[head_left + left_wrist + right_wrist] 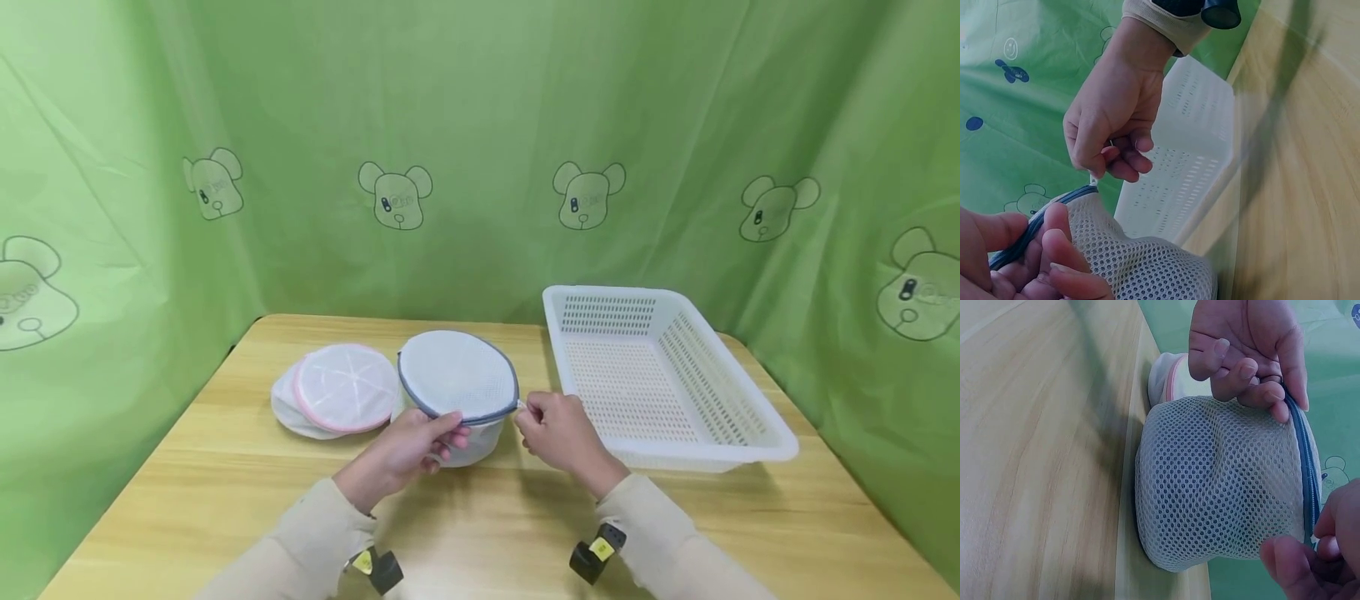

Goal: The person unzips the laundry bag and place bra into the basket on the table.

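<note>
A round white mesh laundry bag (pixel 457 375) with a dark blue zipper rim stands upright on the table, its lid lying over the top. My left hand (pixel 416 446) pinches the zipper rim at the front between thumb and fingers. At the bag's right side, my right hand (pixel 558 429) grips the small white zipper pull (pixel 1093 181), its fingers curled. In the right wrist view the blue zipper (pixel 1307 456) runs between both hands, and the honeycomb mesh wall (pixel 1210 481) looks slightly creased. Whether anything lies inside the bag cannot be seen.
Left of the bag lie flattened white mesh bags, the upper one a pink-rimmed bag (pixel 348 387). A white plastic basket (pixel 750 450) with slotted walls stands to the right on the wooden table (pixel 480 533). A green curtain (pixel 480 100) hangs behind.
</note>
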A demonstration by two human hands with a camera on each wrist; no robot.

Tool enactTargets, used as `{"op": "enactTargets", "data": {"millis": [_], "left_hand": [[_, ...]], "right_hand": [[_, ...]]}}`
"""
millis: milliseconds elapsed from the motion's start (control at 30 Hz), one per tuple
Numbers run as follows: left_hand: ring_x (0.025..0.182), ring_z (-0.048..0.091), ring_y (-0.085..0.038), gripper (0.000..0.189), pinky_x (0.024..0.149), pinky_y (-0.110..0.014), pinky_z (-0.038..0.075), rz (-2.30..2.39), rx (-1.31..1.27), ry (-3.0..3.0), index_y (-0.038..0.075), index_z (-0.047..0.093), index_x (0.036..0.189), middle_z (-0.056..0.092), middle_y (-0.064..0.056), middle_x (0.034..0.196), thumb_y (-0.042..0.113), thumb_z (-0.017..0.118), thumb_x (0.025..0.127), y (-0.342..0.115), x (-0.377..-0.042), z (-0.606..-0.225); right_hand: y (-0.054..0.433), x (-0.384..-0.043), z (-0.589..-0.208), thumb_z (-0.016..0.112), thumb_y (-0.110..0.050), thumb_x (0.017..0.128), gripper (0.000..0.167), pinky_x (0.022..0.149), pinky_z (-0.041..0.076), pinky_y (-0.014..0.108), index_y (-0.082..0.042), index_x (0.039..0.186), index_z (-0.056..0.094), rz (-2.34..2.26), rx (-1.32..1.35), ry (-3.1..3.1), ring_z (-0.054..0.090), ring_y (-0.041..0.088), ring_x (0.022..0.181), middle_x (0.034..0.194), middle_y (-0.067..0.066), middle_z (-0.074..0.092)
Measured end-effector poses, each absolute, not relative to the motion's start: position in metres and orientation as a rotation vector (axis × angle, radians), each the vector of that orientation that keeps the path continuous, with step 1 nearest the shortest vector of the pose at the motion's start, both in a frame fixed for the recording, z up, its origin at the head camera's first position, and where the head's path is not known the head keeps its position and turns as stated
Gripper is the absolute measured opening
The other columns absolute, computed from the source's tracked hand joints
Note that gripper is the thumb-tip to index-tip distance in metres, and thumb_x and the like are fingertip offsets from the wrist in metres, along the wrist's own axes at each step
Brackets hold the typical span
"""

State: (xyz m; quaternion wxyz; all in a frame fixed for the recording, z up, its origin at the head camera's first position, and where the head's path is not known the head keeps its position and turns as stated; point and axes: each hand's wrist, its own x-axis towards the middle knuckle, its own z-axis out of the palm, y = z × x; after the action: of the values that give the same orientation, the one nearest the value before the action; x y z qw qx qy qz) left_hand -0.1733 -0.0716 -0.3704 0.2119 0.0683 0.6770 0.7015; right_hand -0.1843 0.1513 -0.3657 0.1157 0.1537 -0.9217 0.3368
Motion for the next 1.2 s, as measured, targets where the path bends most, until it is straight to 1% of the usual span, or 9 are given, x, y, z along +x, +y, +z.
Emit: {"op": "enactTargets", "data": {"millis": [200, 467, 733, 900, 1200], "left_hand": [[0.062, 0.05, -0.008, 0.026, 0.051, -0.021, 0.035, 1.958, 0.195, 1.886, 0.006, 0.068, 0.083, 0.064, 0.005, 0.073, 0.024, 0.056, 0.098, -0.075, -0.173, -0.37], [0.062, 0.049, -0.008, 0.026, 0.052, -0.021, 0.035, 1.966, 0.164, 1.889, 0.006, 0.068, 0.084, 0.063, 0.005, 0.073, 0.023, 0.055, 0.098, -0.08, -0.172, -0.37], [0.062, 0.049, -0.008, 0.024, 0.052, -0.021, 0.035, 1.979, 0.157, 1.889, 0.004, 0.068, 0.085, 0.063, 0.005, 0.072, 0.021, 0.056, 0.097, -0.086, -0.172, -0.37], [0.062, 0.05, -0.008, 0.023, 0.052, -0.021, 0.036, 1.985, 0.149, 1.913, 0.003, 0.069, 0.085, 0.063, 0.005, 0.07, 0.02, 0.057, 0.097, -0.092, -0.173, -0.367], [0.061, 0.05, -0.007, 0.021, 0.053, -0.02, 0.036, 1.998, 0.119, 1.906, 0.008, 0.068, 0.081, 0.063, 0.005, 0.068, 0.017, 0.057, 0.096, -0.1, -0.176, -0.365]], "right_hand": [[0.151, -0.184, -0.365, 0.055, -0.004, 0.083, 0.03, 0.04, 0.041, 0.025, -0.012, 0.056, 0.042, 0.992, 0.432, -2.71, 0.053, 0.007, 0.044, 0.049, -0.01, 0.054], [0.151, -0.183, -0.365, 0.052, -0.001, 0.081, 0.03, 0.041, 0.044, 0.024, -0.013, 0.056, 0.04, 0.984, 0.412, -2.71, 0.055, 0.003, 0.043, 0.048, -0.009, 0.053], [0.152, -0.18, -0.363, 0.052, -0.002, 0.08, 0.03, 0.04, 0.038, 0.024, -0.013, 0.055, 0.04, 0.94, 0.384, -2.73, 0.053, 0.004, 0.043, 0.047, -0.011, 0.052], [0.151, -0.18, -0.362, 0.052, -0.002, 0.08, 0.029, 0.041, 0.037, 0.024, -0.013, 0.055, 0.041, 0.91, 0.372, -2.727, 0.052, 0.005, 0.042, 0.046, -0.011, 0.052], [0.152, -0.182, -0.361, 0.053, -0.003, 0.08, 0.03, 0.039, 0.035, 0.024, -0.013, 0.054, 0.041, 0.89, 0.355, -2.709, 0.051, 0.005, 0.042, 0.045, -0.011, 0.052]]}}
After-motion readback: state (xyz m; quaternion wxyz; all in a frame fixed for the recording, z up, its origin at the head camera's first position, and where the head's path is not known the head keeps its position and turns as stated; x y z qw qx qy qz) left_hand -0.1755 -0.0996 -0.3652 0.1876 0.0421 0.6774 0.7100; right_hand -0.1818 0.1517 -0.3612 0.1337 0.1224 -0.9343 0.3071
